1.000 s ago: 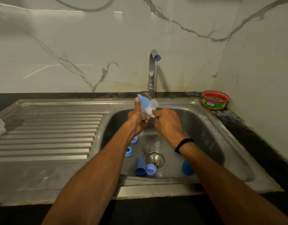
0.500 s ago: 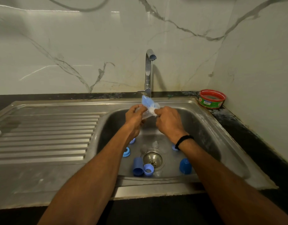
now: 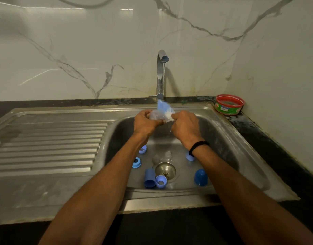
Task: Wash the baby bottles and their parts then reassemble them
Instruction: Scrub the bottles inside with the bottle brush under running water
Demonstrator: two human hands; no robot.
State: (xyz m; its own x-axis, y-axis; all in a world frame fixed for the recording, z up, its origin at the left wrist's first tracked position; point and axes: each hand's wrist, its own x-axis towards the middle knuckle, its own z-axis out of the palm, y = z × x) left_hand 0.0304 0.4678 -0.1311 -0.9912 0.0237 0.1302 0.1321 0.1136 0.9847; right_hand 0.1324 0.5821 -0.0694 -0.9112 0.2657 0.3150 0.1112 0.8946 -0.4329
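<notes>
While my left hand (image 3: pixel 145 123) curls round the clear bottle (image 3: pixel 154 115) under the far tap (image 3: pixel 160 73), my right hand (image 3: pixel 185 127) pinches a foamy blue scrubber (image 3: pixel 163 107); I should turn the bottle, scrubbing evenly.

My feed is dim and greenish, with glare streaking the wall (image 3: pixel 55 8) at eleven o'clock. The bottle (image 3: pixel 156 116) is motion-blurred; edges bow.

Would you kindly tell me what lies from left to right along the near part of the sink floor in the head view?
blue ring → lying cap → pale collar → upright cap
</notes>
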